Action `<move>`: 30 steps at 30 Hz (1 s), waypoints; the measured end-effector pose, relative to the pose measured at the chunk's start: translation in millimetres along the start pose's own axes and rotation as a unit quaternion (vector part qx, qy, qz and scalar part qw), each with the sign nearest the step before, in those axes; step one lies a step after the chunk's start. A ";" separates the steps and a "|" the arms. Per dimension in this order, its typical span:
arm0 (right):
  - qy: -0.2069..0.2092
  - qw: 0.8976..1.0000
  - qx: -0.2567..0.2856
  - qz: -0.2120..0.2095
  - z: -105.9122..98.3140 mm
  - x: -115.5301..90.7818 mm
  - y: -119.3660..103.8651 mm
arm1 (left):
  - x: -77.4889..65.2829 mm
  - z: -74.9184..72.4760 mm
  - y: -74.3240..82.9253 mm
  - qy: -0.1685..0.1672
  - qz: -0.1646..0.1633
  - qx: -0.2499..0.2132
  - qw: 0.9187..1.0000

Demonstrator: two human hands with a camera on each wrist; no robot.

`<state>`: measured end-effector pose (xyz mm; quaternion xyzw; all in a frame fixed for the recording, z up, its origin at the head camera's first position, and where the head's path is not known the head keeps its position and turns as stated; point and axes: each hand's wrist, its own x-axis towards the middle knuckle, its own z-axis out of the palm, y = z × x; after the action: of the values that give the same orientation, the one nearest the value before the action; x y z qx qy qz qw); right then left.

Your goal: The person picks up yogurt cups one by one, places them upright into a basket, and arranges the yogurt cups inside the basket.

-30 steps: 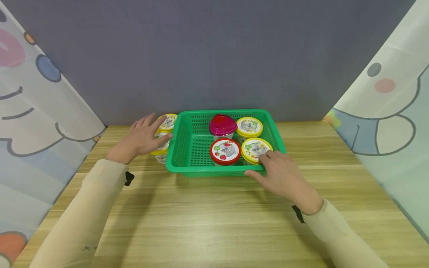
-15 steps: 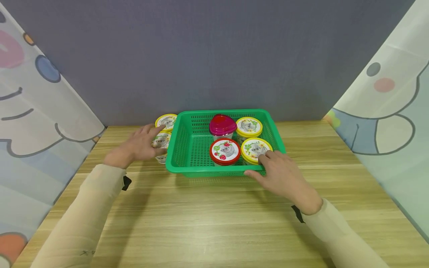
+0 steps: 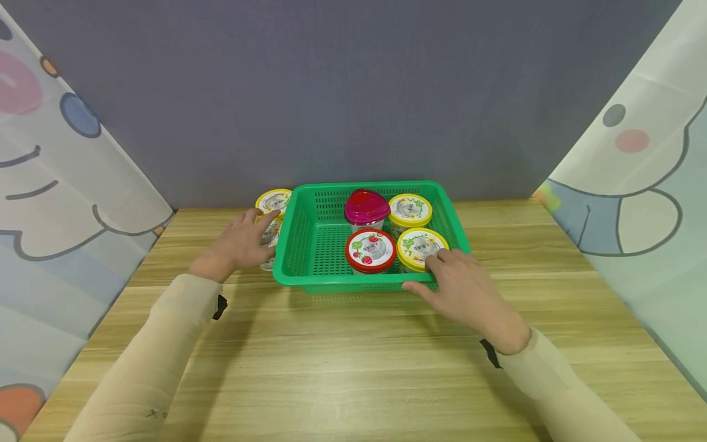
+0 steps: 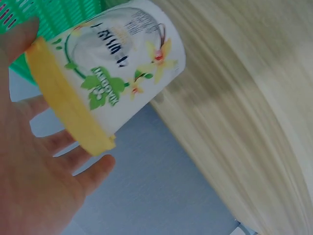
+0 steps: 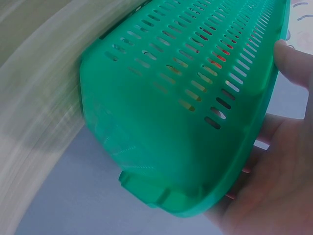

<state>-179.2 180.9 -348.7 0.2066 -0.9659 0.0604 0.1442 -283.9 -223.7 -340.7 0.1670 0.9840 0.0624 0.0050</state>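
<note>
Left of the green basket (image 3: 293, 279), my left hand (image 3: 237, 242) holds a yellow-lidded cup (image 4: 117, 63) round its lid. In the left wrist view the thumb is at the near side of the lid, the fingers pass behind it, and the little finger stands free. The cup is white with vanilla flowers and green leaves. Another yellow-lidded cup (image 3: 273, 199) stands just behind it. My right hand (image 3: 466, 291) grips the basket's front right rim, thumb outside and fingers inside; the right wrist view shows the basket's perforated wall (image 5: 161, 93) close up.
Inside the basket, on its right half, are a red-lidded cup (image 3: 371, 248), two more yellow-lidded cups (image 3: 410, 209) and a cup with a domed magenta lid (image 3: 366, 207). A grey panel (image 3: 353, 92) rises behind the wooden table (image 3: 342, 362); cartoon-printed sheets (image 3: 635, 166) flank it.
My left hand has come down and then right onto the front yellow-lidded cup, its fingers drawing in around the lid. The right hand and the basket have stayed in place.
</note>
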 end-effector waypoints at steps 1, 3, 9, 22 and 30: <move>-0.001 1.000 0.000 0.001 0.2 0.0 0.0 | 0.1 1.0 0.1 0.000 0.000 -0.001 1.000; -0.003 1.000 0.001 0.001 0.3 0.0 0.1 | 0.4 2.5 0.4 0.003 -0.001 -0.005 1.000; -0.008 1.000 0.003 0.005 0.0 0.4 0.8 | -1.3 1.2 1.4 0.005 0.000 0.007 1.000; -0.005 1.000 0.001 0.003 0.0 0.8 0.2 | -0.4 -6.9 6.8 -0.067 -0.036 0.030 0.997; -0.005 1.000 -0.001 0.002 0.4 1.1 0.2 | 5.7 -0.4 2.6 -0.067 -0.034 0.049 0.996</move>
<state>-180.4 180.6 -348.7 0.2051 -0.9670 0.0589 0.1392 -288.5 -219.4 -339.9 0.1375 0.9884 0.0021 0.0651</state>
